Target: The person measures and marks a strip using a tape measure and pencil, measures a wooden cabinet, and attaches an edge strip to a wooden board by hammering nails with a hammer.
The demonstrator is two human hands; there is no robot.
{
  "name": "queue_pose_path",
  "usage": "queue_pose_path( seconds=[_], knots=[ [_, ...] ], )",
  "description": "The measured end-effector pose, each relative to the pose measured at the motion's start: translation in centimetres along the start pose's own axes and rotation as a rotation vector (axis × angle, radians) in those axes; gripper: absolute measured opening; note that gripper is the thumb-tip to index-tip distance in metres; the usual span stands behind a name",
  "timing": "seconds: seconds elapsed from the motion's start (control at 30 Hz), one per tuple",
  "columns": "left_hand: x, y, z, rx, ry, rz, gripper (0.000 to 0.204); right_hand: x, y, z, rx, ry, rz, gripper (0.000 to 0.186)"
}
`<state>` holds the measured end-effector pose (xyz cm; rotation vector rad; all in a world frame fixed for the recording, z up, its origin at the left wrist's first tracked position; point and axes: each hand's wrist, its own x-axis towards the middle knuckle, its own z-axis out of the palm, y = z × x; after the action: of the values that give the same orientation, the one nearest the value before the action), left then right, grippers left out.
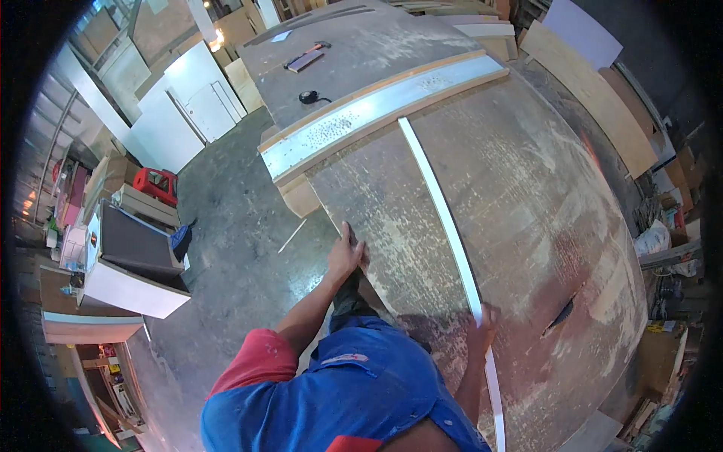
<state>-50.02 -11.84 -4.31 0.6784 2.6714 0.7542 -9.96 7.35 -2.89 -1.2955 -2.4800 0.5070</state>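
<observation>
A long, narrow white strip (435, 192) lies over the worn brown worktable (392, 226), running from a long board toward my body. My right hand (484, 330) is closed round the strip near its lower part, its fingers partly hidden. At the table's left edge rests my left hand (346, 255), thumb and forefinger apart, with no object visible in it. Across the far part of the table lies the long white-faced board (384, 94) with wooden edges, and clusters of small dark bits are scattered on it. The strip's far end reaches close to this board.
Beyond the board lie a black tape measure (309, 97), a hammer (307, 55) and a small dark block (306, 62). A dark elongated thing (559, 319) is on the table at right. White panels (203, 98), a red plastic item (157, 185) and a cabinet piece (135, 282) stand at left.
</observation>
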Motion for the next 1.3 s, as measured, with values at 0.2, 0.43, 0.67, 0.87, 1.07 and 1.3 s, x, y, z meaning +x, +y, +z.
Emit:
queue_pose_path(
  seconds=[0.2,0.43,0.67,0.87,1.07,1.3],
  knots=[
    [5.9,-4.2,-5.6,-0.48,-0.052,0.012,0.034,-6.7,1.3,1.5,-0.071,0.099,0.01,0.048],
    [23.0,-4.6,-13.4,-0.6,0.367,0.074,0.027,-7.4,-5.7,1.5,-0.265,0.003,0.539,0.048],
    [41.0,-6.9,-15.4,-0.39,0.556,0.282,0.04,-1.9,-16.2,3.4,-0.218,0.123,0.716,0.062],
    [50.4,-6.6,-15.3,0.388,0.524,0.792,0.054,-0.1,-22.2,9.6,-0.392,0.199,0.903,0.071],
    [51.9,5.9,-10.8,-0.527,-0.124,0.412,0.043,3.0,-23.6,12.5,-0.296,0.361,0.975,0.07],
    [41.7,22.5,-5.6,-0.594,-0.198,0.715,0.043,2.9,-23.8,12.6,-0.357,0.333,0.997,0.071]
  ],
)
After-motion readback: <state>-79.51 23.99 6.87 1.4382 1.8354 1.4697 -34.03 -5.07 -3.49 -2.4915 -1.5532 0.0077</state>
